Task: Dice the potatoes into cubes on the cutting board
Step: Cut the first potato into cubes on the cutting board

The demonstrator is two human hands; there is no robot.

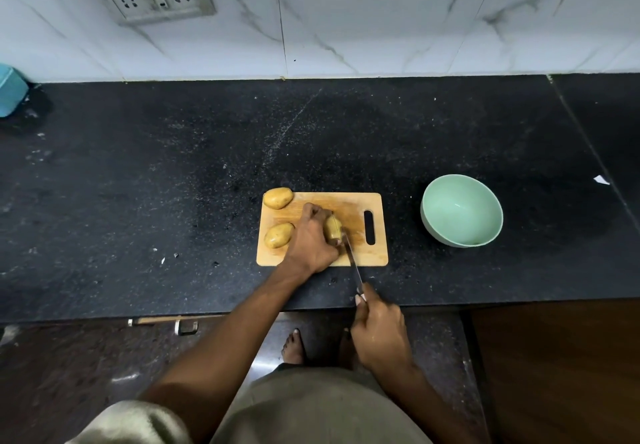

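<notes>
Left hand (309, 239) grips potato (333, 228) on cutting board (375, 254); right hand (379, 331) grips knife (353, 263).

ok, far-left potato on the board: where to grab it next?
Far-left potato lies on its side at the cutting board's far left corner, overhanging the edge. Probably pinch across its narrow middle from above; the left hand is nearest but holds another potato.

Open black worktop (138, 183) at frame left and top; mint bowl (461, 210) blocking right of the cutting board (375, 253).
</notes>
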